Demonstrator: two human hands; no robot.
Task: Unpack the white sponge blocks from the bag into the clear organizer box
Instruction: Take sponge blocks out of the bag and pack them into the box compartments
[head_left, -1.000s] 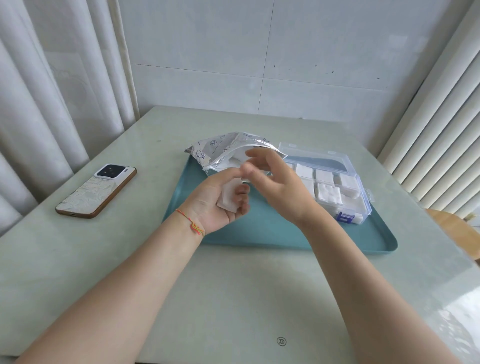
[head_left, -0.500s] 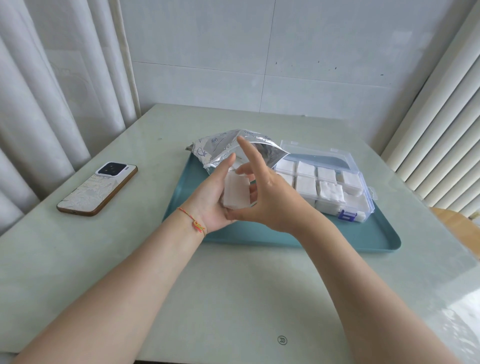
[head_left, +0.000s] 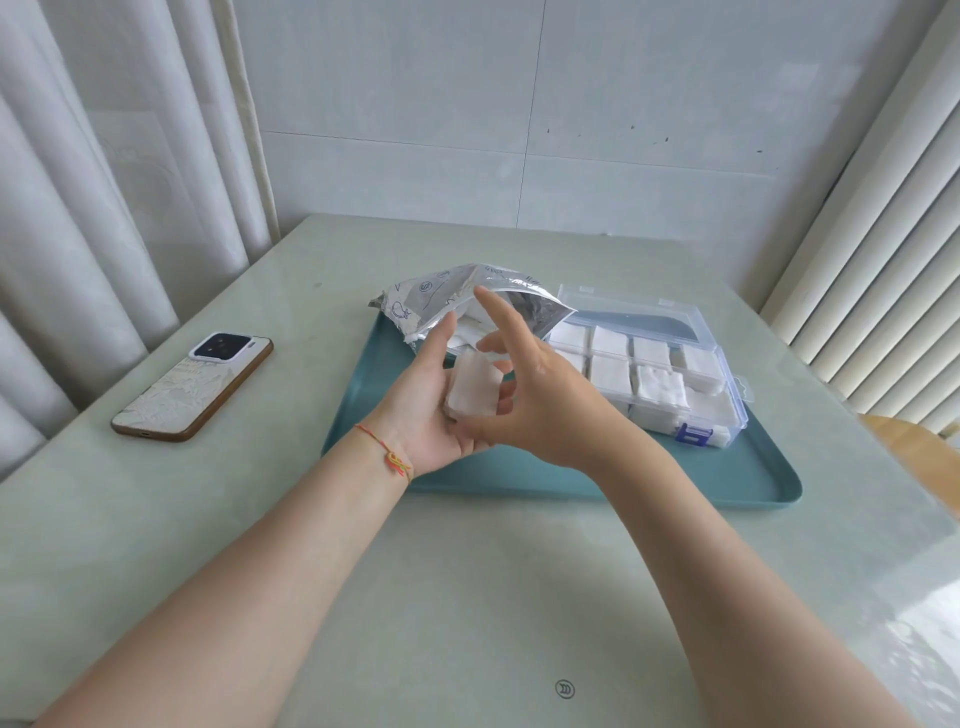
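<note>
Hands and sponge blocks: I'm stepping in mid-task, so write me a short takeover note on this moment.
Left hand: palm up, cradling one white sponge block above the teal tray.
Right hand: thumb under the block, fingers spread over it; grip unclear.
Foil bag: open at the tray's far left, white blocks visible inside.
Clear organizer box: lid open, on the tray's right; most visible compartments hold blocks.
Done: box largely filled.
Left: place the held block, then empty the bag.
</note>
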